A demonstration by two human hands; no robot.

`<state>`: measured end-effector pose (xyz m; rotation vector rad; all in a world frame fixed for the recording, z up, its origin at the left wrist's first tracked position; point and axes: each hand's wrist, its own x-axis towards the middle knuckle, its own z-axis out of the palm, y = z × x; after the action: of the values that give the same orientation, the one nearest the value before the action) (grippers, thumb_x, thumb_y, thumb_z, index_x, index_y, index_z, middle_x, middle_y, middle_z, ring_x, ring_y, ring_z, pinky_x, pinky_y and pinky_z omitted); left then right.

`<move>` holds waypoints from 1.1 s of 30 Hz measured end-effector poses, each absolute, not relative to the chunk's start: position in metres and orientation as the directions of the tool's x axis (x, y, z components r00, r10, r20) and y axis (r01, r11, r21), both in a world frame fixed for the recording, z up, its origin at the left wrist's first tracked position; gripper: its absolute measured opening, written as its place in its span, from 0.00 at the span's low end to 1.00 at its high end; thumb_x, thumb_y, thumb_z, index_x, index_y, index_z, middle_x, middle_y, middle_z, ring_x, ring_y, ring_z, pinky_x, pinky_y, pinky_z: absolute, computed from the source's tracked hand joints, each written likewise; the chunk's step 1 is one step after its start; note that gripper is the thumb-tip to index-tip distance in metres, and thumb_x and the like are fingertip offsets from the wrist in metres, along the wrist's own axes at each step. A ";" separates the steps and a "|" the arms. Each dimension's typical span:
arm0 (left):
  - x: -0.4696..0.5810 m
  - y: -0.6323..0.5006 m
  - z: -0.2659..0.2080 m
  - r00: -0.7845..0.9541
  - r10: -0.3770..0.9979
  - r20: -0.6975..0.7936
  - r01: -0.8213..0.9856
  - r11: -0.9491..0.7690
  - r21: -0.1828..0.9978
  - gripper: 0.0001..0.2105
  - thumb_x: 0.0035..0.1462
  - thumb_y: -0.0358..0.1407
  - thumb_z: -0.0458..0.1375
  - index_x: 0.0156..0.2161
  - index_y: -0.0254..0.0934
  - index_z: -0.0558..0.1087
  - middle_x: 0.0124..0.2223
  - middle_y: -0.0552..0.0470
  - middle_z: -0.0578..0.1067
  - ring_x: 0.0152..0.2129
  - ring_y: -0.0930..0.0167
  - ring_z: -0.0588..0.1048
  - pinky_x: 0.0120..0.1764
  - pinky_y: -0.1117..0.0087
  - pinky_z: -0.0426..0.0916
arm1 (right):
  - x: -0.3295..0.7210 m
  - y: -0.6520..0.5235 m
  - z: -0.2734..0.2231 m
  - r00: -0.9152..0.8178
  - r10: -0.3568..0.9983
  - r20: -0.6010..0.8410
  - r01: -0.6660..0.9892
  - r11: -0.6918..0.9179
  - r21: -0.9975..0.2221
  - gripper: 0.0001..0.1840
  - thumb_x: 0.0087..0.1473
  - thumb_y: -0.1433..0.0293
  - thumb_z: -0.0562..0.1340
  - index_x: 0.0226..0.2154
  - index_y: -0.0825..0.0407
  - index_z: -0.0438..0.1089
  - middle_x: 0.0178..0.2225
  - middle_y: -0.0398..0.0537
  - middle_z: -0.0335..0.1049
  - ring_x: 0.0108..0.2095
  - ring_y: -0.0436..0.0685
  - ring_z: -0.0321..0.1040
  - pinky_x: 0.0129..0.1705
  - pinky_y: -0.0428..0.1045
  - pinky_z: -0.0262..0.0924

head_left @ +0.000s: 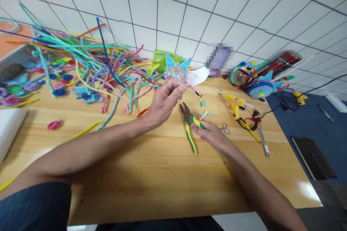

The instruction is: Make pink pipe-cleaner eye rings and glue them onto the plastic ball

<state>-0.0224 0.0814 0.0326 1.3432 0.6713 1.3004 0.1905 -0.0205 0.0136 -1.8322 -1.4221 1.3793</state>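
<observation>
A pink pipe cleaner (191, 87) is pinched between the thumb and fingers of the left hand (166, 101), which is raised above the middle of the wooden table (151, 177), and its curved end is seen sticking out to the right. A pair of pliers (186, 115) is gripped by the right hand (208, 134) around one yellow-and-green handle only; the other handle is left swung away from the palm, and the jaws are parted narrowly, just below the left hand and apart from it. Directly behind the left fingers a clear round ornament (175, 73) with blue pointed ears is seen; whether it is touched by that hand cannot be told. To the left, a tangled heap of coloured pipe cleaners (81, 56) is spread toward the tiled wall (141, 11), with a small pink coil (54, 125) set apart nearer the edge. To the right of the pliers, small scissors (225, 128) are laid near the right wrist, and beyond them a yellow glue gun (233, 106) is placed
</observation>
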 end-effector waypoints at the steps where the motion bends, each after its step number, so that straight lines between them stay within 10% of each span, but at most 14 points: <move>1: -0.022 0.079 0.034 0.259 0.914 0.312 -0.295 -0.233 0.927 0.25 0.64 0.61 0.68 0.35 0.41 0.70 0.27 0.59 0.65 0.22 0.76 0.60 0.25 0.71 0.57 | 0.188 -0.013 0.008 -0.003 0.915 -0.404 0.473 -0.354 -0.807 0.17 0.55 0.53 0.65 0.33 0.49 0.76 0.20 0.35 0.61 0.22 0.52 0.57 0.26 0.47 0.52; 9: -0.020 0.062 0.039 0.392 0.885 0.253 -0.346 -0.113 0.931 0.24 0.61 0.59 0.71 0.37 0.38 0.74 0.26 0.60 0.68 0.21 0.78 0.61 0.25 0.73 0.58 | 0.188 0.008 0.012 -0.006 0.997 0.083 0.699 0.063 -0.712 0.20 0.64 0.51 0.65 0.45 0.48 0.81 0.48 0.55 0.82 0.53 0.66 0.75 0.59 0.59 0.67; 16: -0.013 0.037 0.022 0.585 0.802 0.124 -0.332 0.097 0.938 0.23 0.64 0.56 0.70 0.37 0.37 0.74 0.31 0.55 0.75 0.23 0.77 0.69 0.28 0.73 0.67 | 0.173 -0.019 0.028 0.020 0.992 -0.121 0.058 -0.122 -0.991 0.39 0.64 0.34 0.56 0.56 0.46 0.76 0.41 0.51 0.77 0.34 0.58 0.74 0.34 0.52 0.70; 25: -0.012 0.031 -0.005 0.632 0.775 -0.010 -0.262 0.225 0.939 0.20 0.65 0.52 0.71 0.38 0.35 0.78 0.33 0.53 0.78 0.26 0.76 0.73 0.31 0.74 0.71 | 0.174 -0.018 0.026 0.160 0.978 -0.130 -0.220 -0.093 -0.971 0.23 0.52 0.47 0.78 0.38 0.47 0.80 0.30 0.42 0.74 0.26 0.51 0.65 0.29 0.48 0.64; 33: -0.009 0.031 0.001 0.680 0.717 -0.152 -0.233 0.409 0.883 0.22 0.62 0.53 0.74 0.35 0.35 0.75 0.28 0.55 0.78 0.20 0.79 0.71 0.26 0.78 0.66 | 0.178 -0.015 0.013 0.104 0.994 -0.030 -0.241 -0.005 -0.971 0.17 0.59 0.50 0.77 0.37 0.46 0.84 0.30 0.41 0.77 0.28 0.50 0.70 0.30 0.47 0.64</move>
<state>-0.0094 0.0310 0.0012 0.9769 0.5719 0.6408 0.1777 -0.0148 0.0130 -1.0906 -0.9450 1.2484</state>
